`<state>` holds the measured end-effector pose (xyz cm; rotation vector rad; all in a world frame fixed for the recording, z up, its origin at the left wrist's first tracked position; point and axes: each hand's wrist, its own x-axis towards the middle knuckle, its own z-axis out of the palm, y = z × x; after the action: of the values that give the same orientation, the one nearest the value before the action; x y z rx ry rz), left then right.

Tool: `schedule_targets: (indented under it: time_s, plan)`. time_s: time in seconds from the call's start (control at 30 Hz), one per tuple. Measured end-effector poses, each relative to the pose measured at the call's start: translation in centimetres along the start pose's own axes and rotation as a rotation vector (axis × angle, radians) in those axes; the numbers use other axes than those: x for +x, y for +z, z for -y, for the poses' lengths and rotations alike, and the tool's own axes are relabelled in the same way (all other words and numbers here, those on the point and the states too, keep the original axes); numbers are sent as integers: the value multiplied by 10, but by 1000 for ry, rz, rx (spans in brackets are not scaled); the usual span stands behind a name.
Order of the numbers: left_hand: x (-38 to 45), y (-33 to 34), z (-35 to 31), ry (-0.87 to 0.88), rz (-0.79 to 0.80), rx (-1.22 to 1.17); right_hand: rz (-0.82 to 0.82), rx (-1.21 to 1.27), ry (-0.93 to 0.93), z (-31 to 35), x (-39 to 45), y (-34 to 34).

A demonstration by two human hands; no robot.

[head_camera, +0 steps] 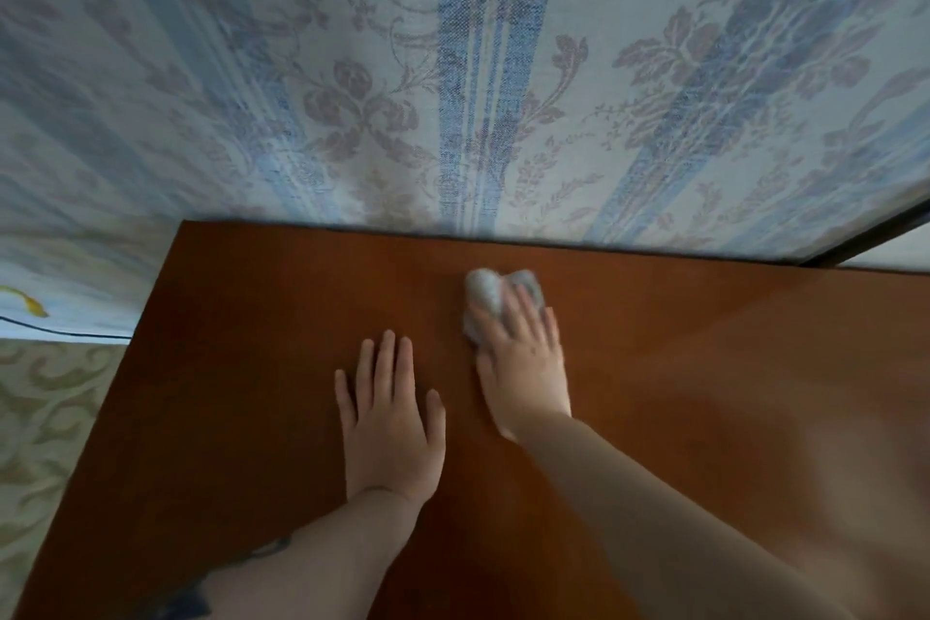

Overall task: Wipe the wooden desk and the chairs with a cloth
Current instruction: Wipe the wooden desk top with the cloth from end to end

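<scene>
A reddish-brown wooden desk (241,368) fills the lower part of the head view, its far edge against the wall. A small crumpled grey cloth (485,290) lies near that far edge, right of the middle. My right hand (523,363) presses down on the cloth with straight fingers; it is blurred, and the cloth bulges out past the fingertips. My left hand (390,423) rests flat on the desk top beside it, fingers spread, holding nothing. No chair is in view.
A wall with blue-striped floral wallpaper (478,66) rises right behind the desk. Left of the desk lies a patterned beige carpet (45,418). A dark frame edge (865,237) runs at the far right.
</scene>
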<state>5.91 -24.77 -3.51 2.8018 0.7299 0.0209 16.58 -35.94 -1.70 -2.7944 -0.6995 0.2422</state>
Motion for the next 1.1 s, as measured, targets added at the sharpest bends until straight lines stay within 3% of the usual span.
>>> schedule_targets:
  time_s: [0.1, 0.17, 0.27, 0.37, 0.43, 0.53, 0.63, 0.7, 0.77, 0.93, 1.0, 1.1]
  plan:
    - [-1, 1, 1, 3, 21, 13, 255, -28, -506, -23, -41, -10]
    - [-1, 1, 0, -5, 39, 36, 341, -85, -633, -67, -37, -22]
    - [1, 0, -2, -4, 38, 62, 195, -131, -376, -98, 9, -32]
    - [1, 0, -3, -2, 58, 76, 30, -63, -26, -48, 51, -18]
    - [1, 0, -1, -3, 63, 82, -35, -5, 87, -2, 55, -5]
    - [1, 0, -1, 7, 60, 92, 94, -15, -208, 26, 23, 1]
    - [0, 1, 0, 10, 48, 60, 282, -40, -546, -19, -10, -13]
    - [0, 0, 1, 7, 44, 53, 328, -110, -531, -63, -17, -28]
    - [1, 1, 1, 7, 39, 55, 276, -129, -316, -89, -7, -39]
    - [0, 4, 1, 10, 42, 67, 24, 6, 173, -23, 33, -10]
    - [0, 4, 2, 18, 47, 67, 12, -27, 64, 1, 16, 1]
    - [1, 5, 2, 22, 48, 54, 123, -71, -353, -12, -33, 1]
